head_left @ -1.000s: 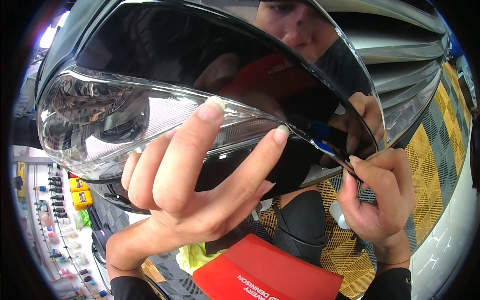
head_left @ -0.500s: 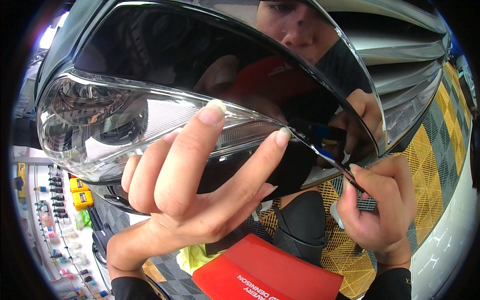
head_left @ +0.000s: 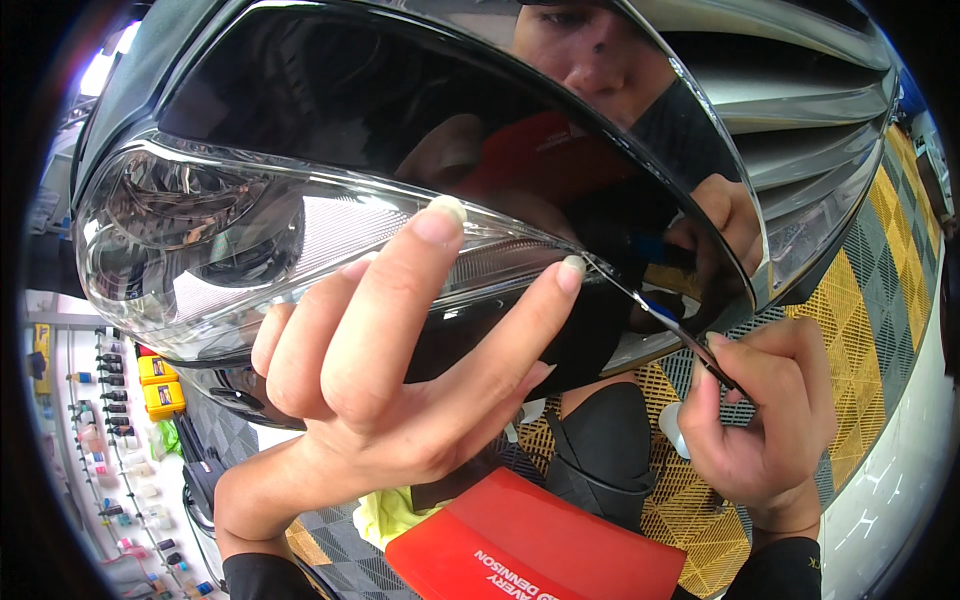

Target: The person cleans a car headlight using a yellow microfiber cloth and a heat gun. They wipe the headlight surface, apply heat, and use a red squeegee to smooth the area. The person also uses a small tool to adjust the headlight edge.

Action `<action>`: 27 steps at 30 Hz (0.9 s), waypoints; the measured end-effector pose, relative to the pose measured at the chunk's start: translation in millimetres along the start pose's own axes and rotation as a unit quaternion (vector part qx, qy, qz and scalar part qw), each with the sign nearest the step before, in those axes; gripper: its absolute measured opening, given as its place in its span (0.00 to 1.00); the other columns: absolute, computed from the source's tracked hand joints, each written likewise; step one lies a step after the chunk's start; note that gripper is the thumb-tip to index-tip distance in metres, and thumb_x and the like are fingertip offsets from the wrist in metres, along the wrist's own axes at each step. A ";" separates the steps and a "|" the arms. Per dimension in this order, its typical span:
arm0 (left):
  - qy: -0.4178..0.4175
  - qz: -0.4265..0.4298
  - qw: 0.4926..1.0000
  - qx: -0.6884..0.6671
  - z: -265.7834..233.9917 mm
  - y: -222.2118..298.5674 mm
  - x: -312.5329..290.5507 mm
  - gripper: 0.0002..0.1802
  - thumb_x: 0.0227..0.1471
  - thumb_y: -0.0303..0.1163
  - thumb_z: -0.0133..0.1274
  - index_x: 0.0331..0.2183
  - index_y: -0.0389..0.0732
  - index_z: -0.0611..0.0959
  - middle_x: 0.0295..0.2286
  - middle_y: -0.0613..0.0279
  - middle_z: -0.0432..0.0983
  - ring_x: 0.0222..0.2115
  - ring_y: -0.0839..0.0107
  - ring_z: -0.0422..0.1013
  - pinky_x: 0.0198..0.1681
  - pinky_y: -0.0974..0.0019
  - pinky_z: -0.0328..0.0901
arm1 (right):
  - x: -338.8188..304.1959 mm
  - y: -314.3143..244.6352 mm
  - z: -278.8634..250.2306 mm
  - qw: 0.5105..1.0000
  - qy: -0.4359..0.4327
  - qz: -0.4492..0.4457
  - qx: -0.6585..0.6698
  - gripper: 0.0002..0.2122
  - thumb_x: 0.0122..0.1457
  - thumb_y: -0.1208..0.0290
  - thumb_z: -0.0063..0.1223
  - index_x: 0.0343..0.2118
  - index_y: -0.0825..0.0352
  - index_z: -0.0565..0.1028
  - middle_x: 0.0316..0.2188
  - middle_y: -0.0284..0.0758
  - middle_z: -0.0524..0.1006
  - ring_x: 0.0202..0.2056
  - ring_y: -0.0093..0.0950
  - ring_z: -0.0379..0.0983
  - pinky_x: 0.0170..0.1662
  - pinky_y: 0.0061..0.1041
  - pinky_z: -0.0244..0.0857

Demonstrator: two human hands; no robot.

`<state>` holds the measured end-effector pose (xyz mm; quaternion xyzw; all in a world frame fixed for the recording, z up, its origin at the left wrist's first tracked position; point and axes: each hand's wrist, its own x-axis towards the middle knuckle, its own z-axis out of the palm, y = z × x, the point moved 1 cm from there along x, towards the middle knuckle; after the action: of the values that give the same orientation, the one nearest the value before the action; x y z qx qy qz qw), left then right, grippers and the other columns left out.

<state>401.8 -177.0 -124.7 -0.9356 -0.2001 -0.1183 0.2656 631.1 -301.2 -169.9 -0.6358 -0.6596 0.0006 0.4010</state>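
Far left: rows of small bottles (head_left: 115, 410) along the wall, kept off the floor. Right of them, two yellow boxes (head_left: 162, 385), one nearer than the other.

Left to centre: clear headlight (head_left: 215, 235), narrowing to a point at its right end, set in a glossy black car body (head_left: 300, 90). Left hand (head_left: 400, 410) lies across its near side, fingers spread, pinching nothing visible. One long fingertip is at the lens's far edge, another by the pointed right end; presumably placed to steady the hand close to that corner.

Near centre: yellow-green cloth (head_left: 385, 518) beside a red apron (head_left: 530, 540), the latter probably worn to shield the clothing.

Right of centre: narrow dark strip (head_left: 680, 335) slants from the headlight's point down to the right hand (head_left: 765, 425). Thumb and forefinger pinch it near its lower end; almost straight, so likely under light tension. Attachment at upper end: cannot tell.

Far right: grey grille slats (head_left: 815, 110) above yellow and grey floor tiles (head_left: 850, 325).
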 end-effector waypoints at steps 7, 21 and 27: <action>-0.014 -0.007 1.000 0.007 -3.1 0.8 1.2 0.23 0.58 0.53 0.59 0.54 0.64 0.86 0.60 0.51 0.58 0.60 0.60 0.54 0.61 0.62 0.52 | -0.5 3.0 0.9 1.000 0.000 -0.005 -0.001 0.14 0.48 0.84 0.66 0.40 0.72 0.78 0.29 0.39 0.73 0.26 0.30 0.73 0.26 0.25 0.70; 0.034 0.029 0.999 -0.017 0.9 -1.8 1.3 0.21 0.57 0.51 0.60 0.53 0.66 0.86 0.59 0.50 0.59 0.57 0.58 0.58 0.61 0.62 0.56 | -8.6 5.6 -1.1 1.000 0.012 0.009 0.008 0.15 0.48 0.84 0.65 0.41 0.72 0.78 0.29 0.38 0.72 0.27 0.30 0.72 0.27 0.25 0.68; -0.015 -0.002 1.000 0.013 -6.2 0.7 2.4 0.25 0.58 0.56 0.57 0.54 0.59 0.86 0.56 0.49 0.61 0.55 0.58 0.59 0.59 0.61 0.56 | -6.9 5.1 -3.1 1.000 0.012 0.004 0.017 0.15 0.48 0.85 0.65 0.40 0.73 0.78 0.29 0.39 0.73 0.27 0.29 0.72 0.26 0.25 0.68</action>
<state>403.5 -180.1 -119.0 -0.9333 -0.2074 -0.1023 0.2748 636.2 -307.6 -174.1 -0.6315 -0.6520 0.0059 0.4196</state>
